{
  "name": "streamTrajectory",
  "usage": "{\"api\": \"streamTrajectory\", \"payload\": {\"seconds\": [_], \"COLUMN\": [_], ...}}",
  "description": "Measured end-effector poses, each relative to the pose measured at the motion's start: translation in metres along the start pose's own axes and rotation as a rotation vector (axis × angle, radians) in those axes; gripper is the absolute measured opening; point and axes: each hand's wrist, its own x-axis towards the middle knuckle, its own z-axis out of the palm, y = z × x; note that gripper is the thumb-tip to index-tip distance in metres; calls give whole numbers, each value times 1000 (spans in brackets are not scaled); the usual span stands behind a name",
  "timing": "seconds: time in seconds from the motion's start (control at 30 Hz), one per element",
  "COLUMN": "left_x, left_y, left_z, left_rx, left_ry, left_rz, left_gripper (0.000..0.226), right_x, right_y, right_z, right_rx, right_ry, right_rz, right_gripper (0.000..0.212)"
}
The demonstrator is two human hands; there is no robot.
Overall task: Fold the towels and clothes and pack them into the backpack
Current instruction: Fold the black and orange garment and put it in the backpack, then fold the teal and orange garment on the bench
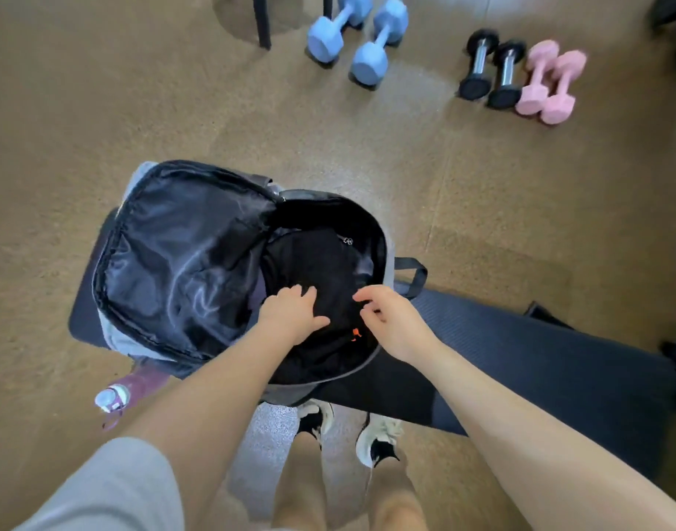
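Nearest me, my left hand presses flat on black clothes already inside the open backpack; my right hand hovers loosely curled. Packing seems nearly finished.

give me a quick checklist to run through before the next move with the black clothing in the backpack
1. Backpack open wide: ok, its flap is thrown back to the left.
2. Black clothing inside the main compartment: ok, it lies within the rim.
3. Left hand on the clothing: ok, it rests flat on the fabric.
4. Right hand free: ok, fingers loosely curled over the clothing, holding nothing that I can see.
5. Clothing neatly folded: cannot tell, black on black lining hides the edges.
6. More towels or clothes waiting: cannot tell, none show on the mat or floor in this view.
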Motion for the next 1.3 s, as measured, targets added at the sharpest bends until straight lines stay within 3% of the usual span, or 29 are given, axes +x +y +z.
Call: {"api": "streamTrajectory", "payload": {"seconds": [0.1, 0.23, 0.5, 0.67, 0.87, 1.1, 1.3], "left_x": [-30, -65, -119, -163, -216, -215, -161], "left_y": [19, 65, 222, 359, 514, 633, 747], "left_z": [-40, -76, -73, -34, 29, 60, 75], "left_rx": [-4, -49, 153, 231, 308, 321, 346], "left_ry": [60, 95, -35, 14, -41, -46, -132], "left_rz": [37, 241, 458, 617, 782, 900, 893], "left_gripper": [55, 44, 42, 38, 31, 33, 30], "right_x": [-38, -94, -263, -380, -513, -573, -576], "right_y": [4, 15, 97, 190, 287, 387, 489], "right_z": [-32, -71, -119, -129, -134, -142, -166], "right_rx": [-43, -116, 99, 294, 517, 603, 550], "right_ry": [-92, -176, 132, 362, 528, 662, 626], "right_rz": [127, 268, 445, 632, 636, 714, 813], "right_gripper": [30, 29, 29, 33, 27, 27, 25]}}
